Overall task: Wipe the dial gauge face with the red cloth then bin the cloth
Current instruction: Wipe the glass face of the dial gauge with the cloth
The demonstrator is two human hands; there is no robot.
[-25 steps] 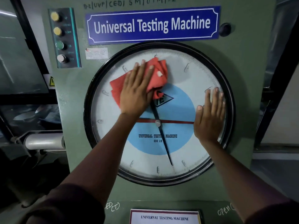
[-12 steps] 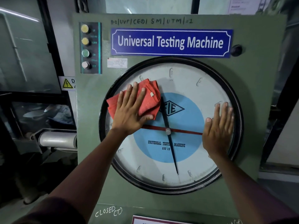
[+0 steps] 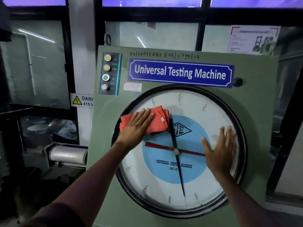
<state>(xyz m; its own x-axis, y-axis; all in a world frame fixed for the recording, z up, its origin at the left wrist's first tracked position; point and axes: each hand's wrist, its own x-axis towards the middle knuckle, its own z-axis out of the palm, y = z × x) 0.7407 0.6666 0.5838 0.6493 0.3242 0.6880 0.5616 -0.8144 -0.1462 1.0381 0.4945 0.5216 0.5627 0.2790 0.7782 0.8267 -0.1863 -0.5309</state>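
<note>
A large round dial gauge face (image 3: 193, 105), white with a blue centre and a black rim, fills the green front panel of the machine. My left hand (image 3: 136, 126) lies flat on a bunched red cloth (image 3: 159, 120) and presses it against the upper left of the glass. My right hand (image 3: 219, 151) rests flat with fingers spread on the right side of the dial, holding nothing. A black needle and a red needle cross at the dial's centre. No bin is in view.
A blue "Universal Testing Machine" sign (image 3: 180, 72) sits above the dial, and a column of push buttons (image 3: 107, 72) stands at the panel's upper left. A yellow danger label (image 3: 81, 100) and a metal cylinder (image 3: 68, 154) lie left of the machine. Dark window frames run behind.
My left hand has slid the red cloth from the dial's top centre to its upper left. The head has tilted up and back, so the machine sits lower in view. My right hand stays put.
</note>
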